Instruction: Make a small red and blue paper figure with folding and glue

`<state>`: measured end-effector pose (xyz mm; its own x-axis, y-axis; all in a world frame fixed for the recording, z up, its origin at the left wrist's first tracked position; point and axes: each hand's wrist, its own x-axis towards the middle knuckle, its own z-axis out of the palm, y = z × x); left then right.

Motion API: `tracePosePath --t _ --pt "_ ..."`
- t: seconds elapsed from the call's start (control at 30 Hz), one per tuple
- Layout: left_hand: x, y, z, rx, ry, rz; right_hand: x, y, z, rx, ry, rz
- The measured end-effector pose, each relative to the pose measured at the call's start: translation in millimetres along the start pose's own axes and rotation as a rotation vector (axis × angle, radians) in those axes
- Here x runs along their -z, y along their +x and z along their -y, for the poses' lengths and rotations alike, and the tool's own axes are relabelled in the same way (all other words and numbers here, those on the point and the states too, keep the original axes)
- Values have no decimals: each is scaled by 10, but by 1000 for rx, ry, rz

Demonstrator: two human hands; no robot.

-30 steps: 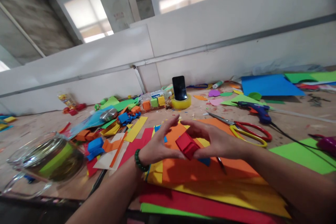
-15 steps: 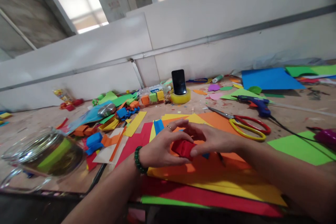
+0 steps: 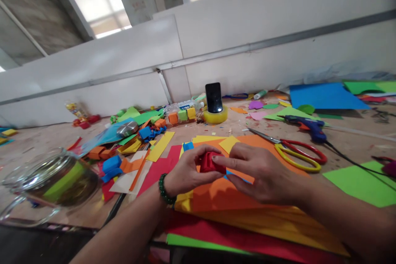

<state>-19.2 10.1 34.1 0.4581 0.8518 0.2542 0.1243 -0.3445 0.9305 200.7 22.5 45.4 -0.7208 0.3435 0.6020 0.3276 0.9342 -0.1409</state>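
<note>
A small folded red paper piece (image 3: 210, 162) is held above the stacked orange sheets (image 3: 216, 196). My left hand (image 3: 192, 172), with a green bead bracelet at the wrist, has its thumb and fingers around the piece's left side. From the right, the index finger of my right hand (image 3: 258, 171) presses on the piece's face, its thumb lower and apart from that finger. Yellow, red and green sheets lie beneath the orange ones. Part of a blue strip (image 3: 188, 146) shows behind my left hand.
Scissors (image 3: 297, 152) and a blue glue gun (image 3: 309, 126) with a cord lie to the right. A glass teapot (image 3: 66, 181) stands left, near folded paper pieces (image 3: 111, 165). Behind, a phone (image 3: 213, 97) leans on a yellow tape roll (image 3: 215, 115).
My right hand has shifted its hold, its index finger now extended onto the red piece's face. The piece has turned slightly and moved up and left. The view has shifted a little.
</note>
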Motion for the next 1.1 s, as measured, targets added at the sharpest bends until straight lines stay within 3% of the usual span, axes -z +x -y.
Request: tracePosePath --t 0.17,0.3,0.47,0.6,0.7,0.77,0.87,0.97,1.1 --pt "4 12 44 8 5 -16 -114 -28 -32 39 -68 -18" --pt "17 8 48 11 -27 -34 -69 -23 -48 -34 130 -18" --pt "64 6 30 -36 22 -89 11 -38 -274 -314 187 -327" --pt "158 33 25 -87 104 -253 32 -97 -621 -566 177 -432" --pt "237 65 14 -83 79 -431 52 -126 -777 -660 161 -445" --pt "273 85 12 -70 38 -507 53 -119 -785 -647 132 -360" --pt "284 110 30 -30 -11 -543 3 -88 -694 -542 63 -95" --pt "258 122 65 3 -17 -528 -108 -74 -585 -485 16 132" --pt "218 117 118 -12 22 -467 -251 -88 -533 -562 -52 308"
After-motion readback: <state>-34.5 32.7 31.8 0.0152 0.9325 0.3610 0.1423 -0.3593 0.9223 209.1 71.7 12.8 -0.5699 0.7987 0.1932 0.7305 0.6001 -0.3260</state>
